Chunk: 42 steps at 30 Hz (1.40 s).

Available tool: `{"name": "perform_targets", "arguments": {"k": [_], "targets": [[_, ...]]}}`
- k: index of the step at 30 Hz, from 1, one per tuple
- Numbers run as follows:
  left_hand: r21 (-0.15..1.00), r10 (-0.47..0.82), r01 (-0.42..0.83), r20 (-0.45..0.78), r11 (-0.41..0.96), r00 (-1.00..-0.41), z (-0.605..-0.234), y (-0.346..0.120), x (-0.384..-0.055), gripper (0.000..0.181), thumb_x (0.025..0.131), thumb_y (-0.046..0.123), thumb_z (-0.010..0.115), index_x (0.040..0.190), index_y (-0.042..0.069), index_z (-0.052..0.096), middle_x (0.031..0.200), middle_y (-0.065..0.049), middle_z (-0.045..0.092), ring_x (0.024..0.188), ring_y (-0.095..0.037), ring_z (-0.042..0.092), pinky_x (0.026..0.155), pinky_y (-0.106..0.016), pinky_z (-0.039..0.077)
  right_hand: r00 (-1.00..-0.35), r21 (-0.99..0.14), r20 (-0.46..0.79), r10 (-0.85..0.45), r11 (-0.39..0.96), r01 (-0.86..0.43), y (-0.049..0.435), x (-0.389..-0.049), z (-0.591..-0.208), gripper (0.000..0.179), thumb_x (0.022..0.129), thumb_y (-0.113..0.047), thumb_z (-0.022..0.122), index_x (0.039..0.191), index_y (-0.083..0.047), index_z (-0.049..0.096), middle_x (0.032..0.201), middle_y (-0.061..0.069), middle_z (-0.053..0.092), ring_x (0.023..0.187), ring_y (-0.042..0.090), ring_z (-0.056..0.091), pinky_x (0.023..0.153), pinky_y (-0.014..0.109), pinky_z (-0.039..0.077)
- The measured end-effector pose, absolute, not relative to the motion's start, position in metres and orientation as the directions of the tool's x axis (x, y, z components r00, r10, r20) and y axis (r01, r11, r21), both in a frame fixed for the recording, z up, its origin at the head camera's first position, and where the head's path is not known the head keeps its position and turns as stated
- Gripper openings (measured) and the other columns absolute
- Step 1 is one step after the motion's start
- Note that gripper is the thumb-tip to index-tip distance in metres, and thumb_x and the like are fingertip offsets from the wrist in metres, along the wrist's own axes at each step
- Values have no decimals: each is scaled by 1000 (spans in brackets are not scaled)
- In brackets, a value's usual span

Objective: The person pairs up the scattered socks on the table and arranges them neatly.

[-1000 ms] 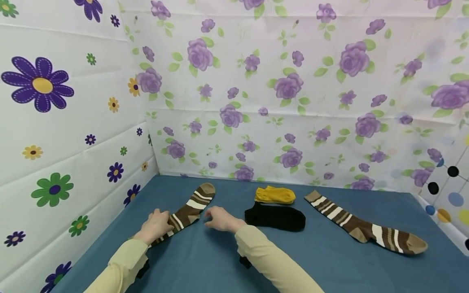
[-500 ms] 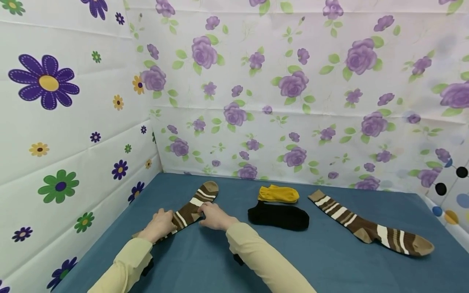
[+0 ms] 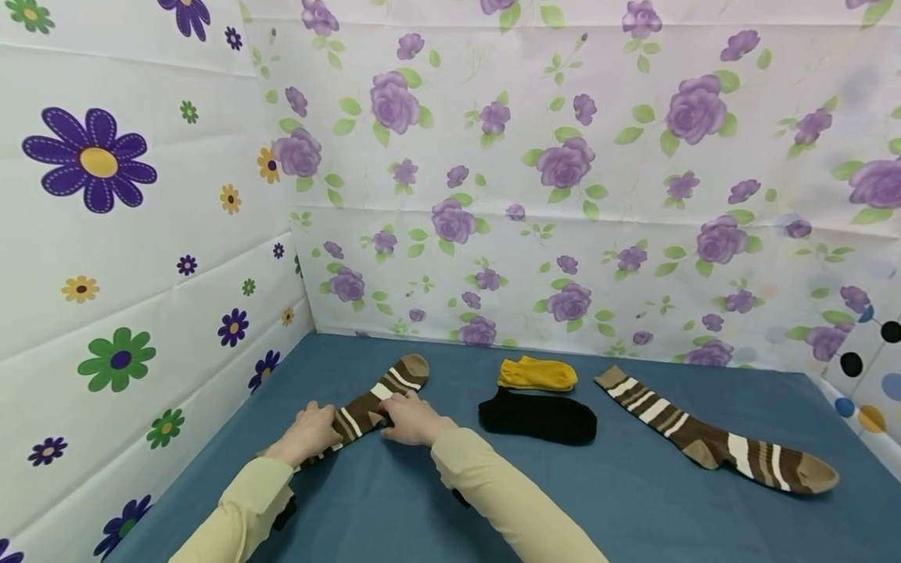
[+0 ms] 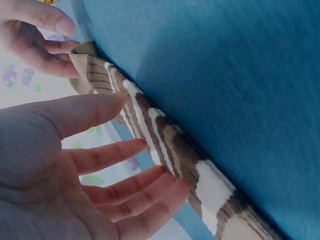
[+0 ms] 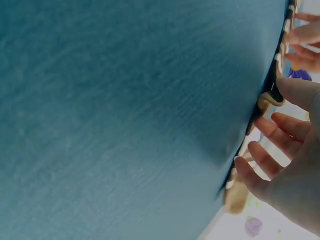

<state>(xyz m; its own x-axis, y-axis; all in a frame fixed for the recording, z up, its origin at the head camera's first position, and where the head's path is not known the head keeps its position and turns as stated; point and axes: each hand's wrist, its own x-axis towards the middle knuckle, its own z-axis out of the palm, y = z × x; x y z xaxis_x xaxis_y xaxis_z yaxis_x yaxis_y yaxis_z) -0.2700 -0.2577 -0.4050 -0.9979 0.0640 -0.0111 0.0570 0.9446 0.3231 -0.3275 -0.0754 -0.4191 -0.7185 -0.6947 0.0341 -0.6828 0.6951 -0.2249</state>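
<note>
A brown, white and tan striped sock [image 3: 362, 408] lies slantwise on the blue cloth at the left, its toe pointing away. My left hand [image 3: 307, 435] rests on its leg part and covers some of the stripes. In the left wrist view the fingers [image 4: 132, 192] are extended along the sock, with the thumb apart. At the heel, my right hand [image 3: 415, 420] touches the sock from the right. The right wrist view shows its fingers [image 5: 272, 162] loosely spread against the sock's edge, the thumb near the tan heel [image 5: 267, 101].
A second striped sock [image 3: 704, 438] lies flat at the right. Between the two, a yellow ankle sock [image 3: 537, 374] sits behind a black ankle sock [image 3: 538, 417]. Flowered sheets [image 3: 450, 172] stand at the back and left of the blue cloth [image 3: 633, 508].
My right hand has moved left onto the striped sock's heel, from just beside it. My left hand stays on the leg part, and the sock's toe has shifted slightly right.
</note>
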Motion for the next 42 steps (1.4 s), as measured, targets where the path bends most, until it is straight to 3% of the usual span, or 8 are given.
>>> {"name": "perform_targets", "arguments": {"k": [8,12,16,21,24,28,37,42], "targets": [[335,92,72,-44,939,-995,-403,-260,-272,21,82,7,64,97,-6,55,88,-18,43,78,-34,43,64,-46,37,-680,-103,31,-733,674,-731,-80,-308,-414,26,88,-30,61,109,-15,64,102,-2,54,87,13,44,68,24,39],[334,101,79,-50,939,-994,-402,-260,-274,20,83,8,63,96,-4,56,87,-16,43,76,-32,43,63,-44,38,-664,-121,24,-748,657,-744,-79,-301,-411,15,88,-29,61,89,-15,66,82,-4,51,72,10,38,64,23,32],[356,116,102,-17,929,-993,-401,-264,-272,15,83,7,62,94,-3,58,84,-14,44,72,-27,44,59,-41,39,-627,-219,65,-776,602,-768,-74,-308,-409,18,89,-22,59,76,-12,65,66,-5,47,59,8,38,63,22,30],[361,117,125,45,924,-992,-399,-274,-265,18,84,6,61,97,-5,58,85,-13,47,72,-25,47,57,-39,42,-644,-364,171,-745,560,-744,-58,-329,-408,15,90,-10,57,83,-6,69,70,-4,56,59,7,49,60,21,41],[341,95,107,51,934,-994,-398,-282,-262,19,83,6,63,96,-6,58,85,-14,46,72,-27,47,57,-40,42,-699,-396,199,-687,595,-699,-49,-341,-408,14,90,-8,55,88,-5,69,78,-1,58,70,12,53,64,24,42],[324,45,54,36,945,-998,-397,-292,-259,24,84,8,62,99,-8,56,88,-18,46,76,-32,46,57,-43,42,-763,-398,234,-603,656,-641,-40,-351,-410,15,90,-9,55,99,-5,66,95,4,55,94,20,49,78,31,39],[292,-100,-94,3,952,-995,-400,-312,-251,22,84,9,62,93,-10,54,87,-22,45,78,-39,46,58,-49,41,-861,-505,230,-453,701,-504,-29,-360,-418,34,89,-10,58,121,-2,49,116,16,42,102,29,40,75,39,40],[304,-111,-110,-13,946,-994,-401,-318,-247,16,85,9,60,83,-5,52,80,-18,44,68,-32,46,53,-43,40,-874,-549,219,-434,686,-478,-27,-363,-419,46,88,-9,57,129,2,40,122,20,40,110,34,40,81,42,39]]}}
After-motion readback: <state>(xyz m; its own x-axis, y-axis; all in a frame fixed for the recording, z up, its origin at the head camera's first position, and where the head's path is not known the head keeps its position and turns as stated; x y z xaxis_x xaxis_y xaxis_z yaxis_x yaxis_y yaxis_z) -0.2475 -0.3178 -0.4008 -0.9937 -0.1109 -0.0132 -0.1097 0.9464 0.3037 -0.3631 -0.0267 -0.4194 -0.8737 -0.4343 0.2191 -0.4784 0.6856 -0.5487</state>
